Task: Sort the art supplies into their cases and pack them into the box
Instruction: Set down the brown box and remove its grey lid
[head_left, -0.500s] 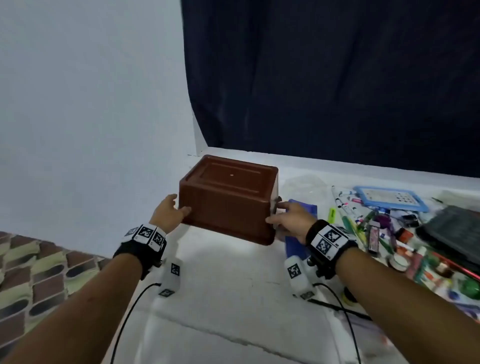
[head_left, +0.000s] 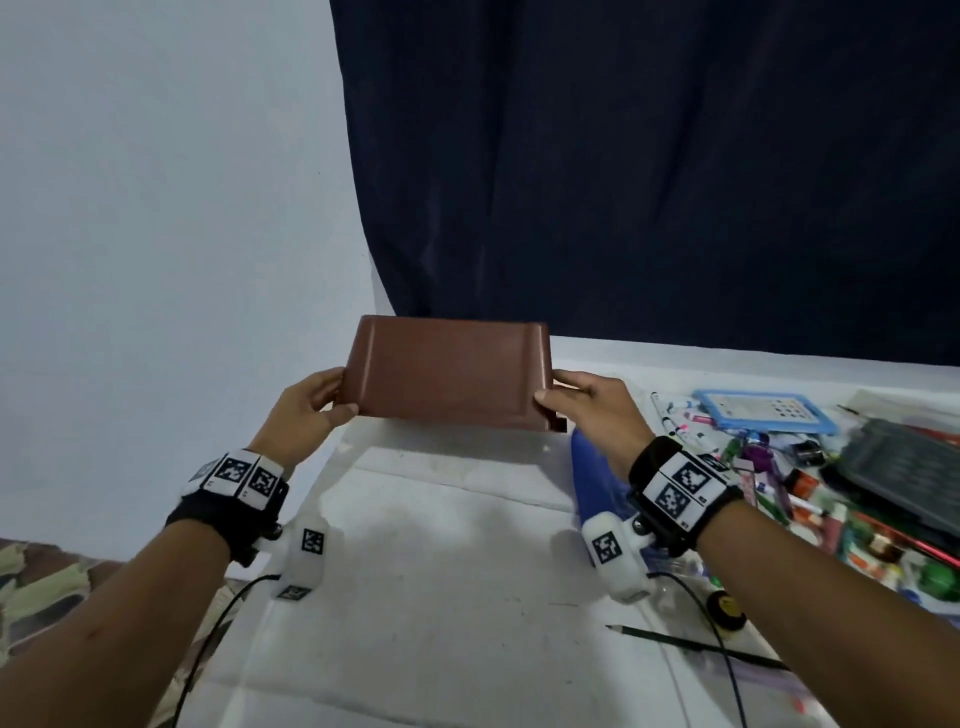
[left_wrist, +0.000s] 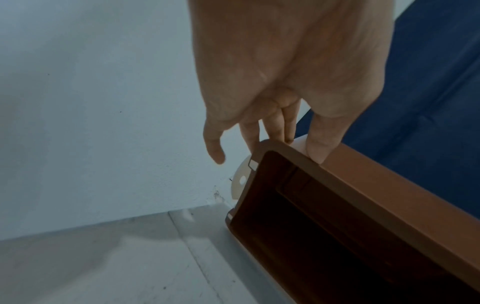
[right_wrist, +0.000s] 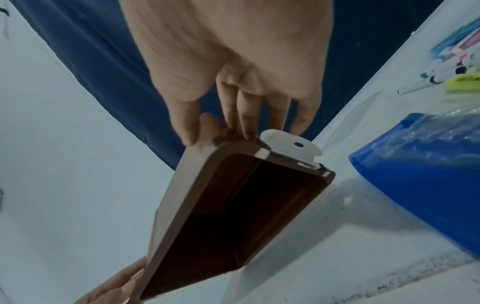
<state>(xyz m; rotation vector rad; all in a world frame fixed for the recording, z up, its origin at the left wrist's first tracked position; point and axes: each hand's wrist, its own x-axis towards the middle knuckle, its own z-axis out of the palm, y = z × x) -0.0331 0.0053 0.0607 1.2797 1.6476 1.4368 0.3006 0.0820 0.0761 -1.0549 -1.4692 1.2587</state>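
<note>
Both hands grip the brown box (head_left: 447, 374) by its ends, left hand (head_left: 306, 410) and right hand (head_left: 597, 410), lifted over the surface (head_left: 441, 571), opening tipped downward. Likely being righted; next, set it down upright before packing supplies (head_left: 769, 467).

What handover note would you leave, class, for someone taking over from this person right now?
Left hand: grips the left end of the brown box.
Right hand: grips the right end.
The box is lifted clear of the white table, its opening facing down and toward the person, and looks empty inside.
Art supplies lie loose on the table to the right, beside a blue case.
Done: nothing packed.
Left: set the box upright, sort, pack.
</note>
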